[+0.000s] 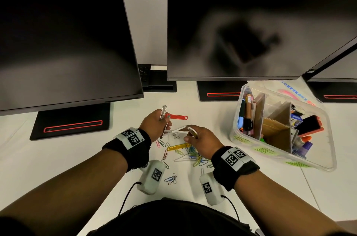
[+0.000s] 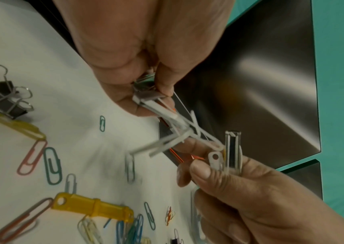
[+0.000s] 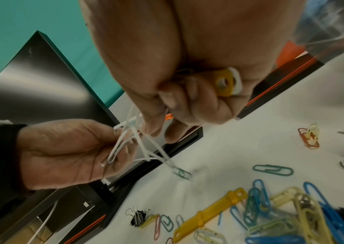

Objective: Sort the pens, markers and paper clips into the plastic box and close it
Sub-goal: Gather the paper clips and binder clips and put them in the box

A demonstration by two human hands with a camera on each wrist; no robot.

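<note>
Over the white table my left hand (image 1: 157,122) (image 2: 152,102) (image 3: 112,148) and right hand (image 1: 193,135) (image 2: 200,173) (image 3: 158,125) both pinch a tangle of white paper clips (image 1: 178,130) (image 2: 179,132) (image 3: 137,143). A long silver clip (image 1: 163,113) also sticks up from the left hand. The right hand's curled fingers also grip yellow and white plastic strips (image 3: 228,82) (image 2: 215,161). Loose coloured paper clips (image 1: 193,155) (image 3: 271,170) lie beneath the hands. At the right stands the open clear plastic box (image 1: 282,155), with pens and markers (image 1: 246,118) in its left compartment.
A yellow strip (image 1: 178,147) (image 2: 96,208), a red strip (image 1: 177,117) and a black binder clip (image 2: 2,99) (image 3: 138,216) lie on the table. Two dark monitors (image 1: 65,42) (image 1: 251,31) hang over the far side, their black bases (image 1: 71,121) close behind the hands.
</note>
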